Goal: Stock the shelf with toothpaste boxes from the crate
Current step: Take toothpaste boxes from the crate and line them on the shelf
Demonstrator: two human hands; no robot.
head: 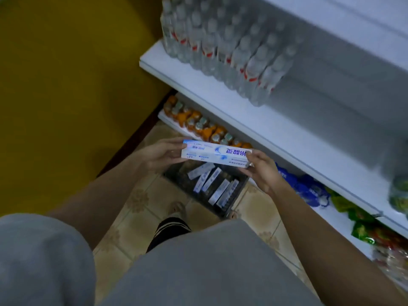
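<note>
- Held level between both hands: one toothpaste box (215, 155), long axis running left to right, roughly along the edge of the white shelf (287, 138) just beyond it.
- Left hand (162, 154) at the left end, thumb on top and fingers curled under, gripping that end.
- Right hand (261, 167) at the right end, fingertips pinching the corner; closer to the shelf than the left one, so probably the better hand for carrying the box over.
- Directly below the held box, on the tiled floor (136, 206): a dark crate (239, 189) with several more toothpaste boxes (217, 184) inside, lying loosely and slanted, not in neat rows.
- From the grip to the bare part of the shelf: up and to the right; likely needs only a small turn of the box before setting down.
- On the same shelf, toward the left: a tight group of water bottles (223, 45), rather blurred.
- On the lower shelf: orange-labelled bottles (198, 124), then blue bags (309, 188) and green snack packets (362, 230) further right.
- Yellow wall (66, 85) on the left; grey shorts and one foot in a striped slipper at the bottom of the view.
- Much stock left in the crate, so task judged far from finished.
</note>
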